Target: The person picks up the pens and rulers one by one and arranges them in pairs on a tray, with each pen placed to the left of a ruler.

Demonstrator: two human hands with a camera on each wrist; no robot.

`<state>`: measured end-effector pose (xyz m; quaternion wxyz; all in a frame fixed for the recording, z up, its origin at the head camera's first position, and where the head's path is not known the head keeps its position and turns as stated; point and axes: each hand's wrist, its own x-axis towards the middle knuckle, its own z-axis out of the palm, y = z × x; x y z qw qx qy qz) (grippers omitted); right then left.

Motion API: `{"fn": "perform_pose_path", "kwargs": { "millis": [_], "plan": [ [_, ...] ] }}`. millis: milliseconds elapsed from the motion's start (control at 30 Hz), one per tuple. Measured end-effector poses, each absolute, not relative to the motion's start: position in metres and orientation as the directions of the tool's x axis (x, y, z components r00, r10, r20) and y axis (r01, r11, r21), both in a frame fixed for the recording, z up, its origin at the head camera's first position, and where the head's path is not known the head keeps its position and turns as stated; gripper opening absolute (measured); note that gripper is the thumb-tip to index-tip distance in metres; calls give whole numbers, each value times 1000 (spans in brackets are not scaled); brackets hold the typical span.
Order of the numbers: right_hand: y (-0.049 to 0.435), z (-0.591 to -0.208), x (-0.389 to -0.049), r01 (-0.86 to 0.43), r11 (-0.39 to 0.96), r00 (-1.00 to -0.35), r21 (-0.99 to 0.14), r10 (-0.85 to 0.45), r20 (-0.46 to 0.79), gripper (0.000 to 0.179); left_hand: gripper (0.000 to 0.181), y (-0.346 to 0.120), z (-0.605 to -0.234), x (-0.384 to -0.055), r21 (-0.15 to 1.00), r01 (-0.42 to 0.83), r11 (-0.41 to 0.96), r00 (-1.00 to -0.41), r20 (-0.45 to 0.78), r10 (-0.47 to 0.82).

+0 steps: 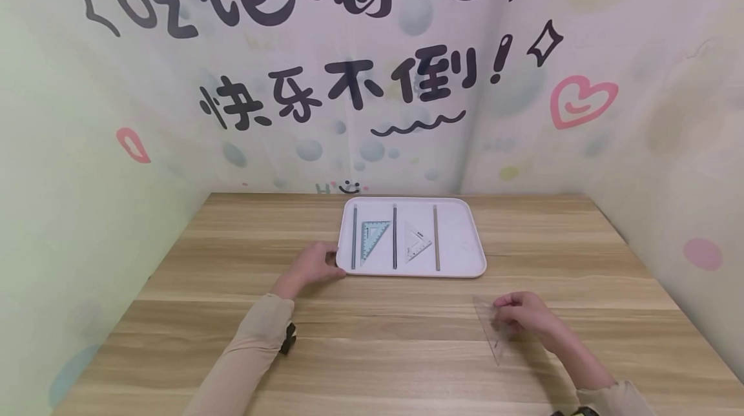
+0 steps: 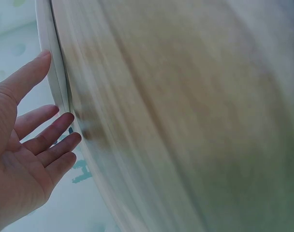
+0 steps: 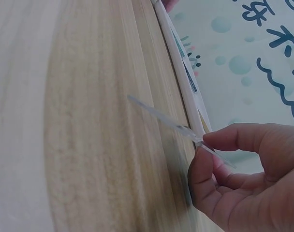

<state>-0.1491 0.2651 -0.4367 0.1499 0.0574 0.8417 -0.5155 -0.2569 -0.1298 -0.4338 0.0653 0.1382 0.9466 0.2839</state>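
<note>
My right hand [image 1: 526,317] pinches a clear plastic set square [image 1: 488,329] between thumb and fingers, over the table in front of the tray's right side. In the right wrist view the set square [image 3: 159,115] appears nearly edge-on. At the front left corner of the white tray [image 1: 461,238] is my left hand [image 1: 314,263]. Its thumb and loosely spread fingers are right at the rim in the left wrist view. Inside the tray lie a bluish set square [image 1: 366,249] in the left section and a clear set square [image 1: 420,250] in the second section from the left.
A grey strip [image 1: 354,238], a black strip [image 1: 395,235] and a brown strip [image 1: 436,238] run front to back across the tray, dividing it. The wooden table [image 1: 378,338] meets a printed wall covering [image 1: 290,164] just behind the tray.
</note>
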Motion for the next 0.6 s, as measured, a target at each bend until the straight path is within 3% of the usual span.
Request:
{"fn": "perform_pose_path", "kwargs": {
  "millis": [600],
  "plan": [
    [264, -437, -155, 223, 416, -944, -881, -131, -301, 30, 37, -131, -436, -258, 571, 222, 790, -951, -51, 305]
  ]
}}
